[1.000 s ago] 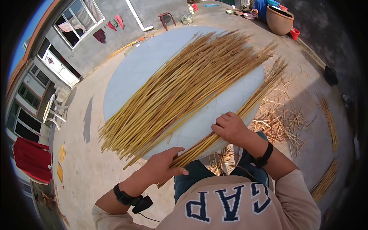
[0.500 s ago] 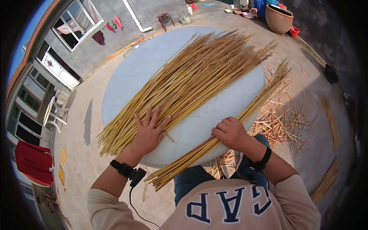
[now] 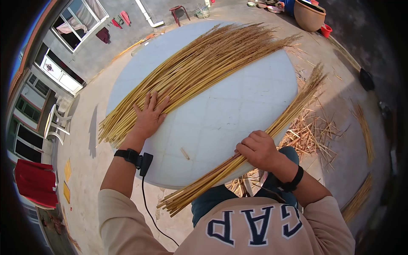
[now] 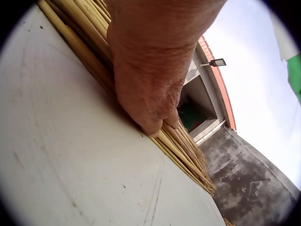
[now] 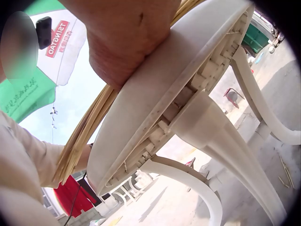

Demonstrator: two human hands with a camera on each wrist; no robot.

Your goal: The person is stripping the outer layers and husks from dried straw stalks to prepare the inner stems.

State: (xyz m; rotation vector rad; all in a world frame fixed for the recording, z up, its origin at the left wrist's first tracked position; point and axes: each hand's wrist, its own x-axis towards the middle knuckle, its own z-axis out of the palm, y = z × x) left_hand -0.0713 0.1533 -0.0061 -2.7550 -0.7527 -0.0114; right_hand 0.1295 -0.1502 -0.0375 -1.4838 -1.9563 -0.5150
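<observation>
A wide pile of long dried stalks (image 3: 187, 76) with feathery heads lies across the white round table (image 3: 229, 110). My left hand (image 3: 151, 117) is laid over the pile's near edge with its fingers spread, toward the thick ends. In the left wrist view, that hand (image 4: 146, 84) presses along the edge of the stalks (image 4: 183, 150). My right hand (image 3: 259, 148) grips a smaller bundle of stalks (image 3: 204, 180) around its middle at the table's near right edge. The bundle's cut ends jut past the rim, and its heads point up to the right.
A short stalk piece (image 3: 185, 154) lies on the tabletop. Scattered stalk scraps (image 3: 312, 131) cover the ground at the right, and more bundles (image 3: 363, 131) lie beyond them. Far off stand a large clay pot (image 3: 309, 16) and a red stool (image 3: 179, 15). A cable (image 3: 148, 204) hangs from my left wrist.
My left hand has left the small bundle's lower end and gone to the big pile, which has shifted away toward the far left. My right hand keeps its grip on the small bundle.
</observation>
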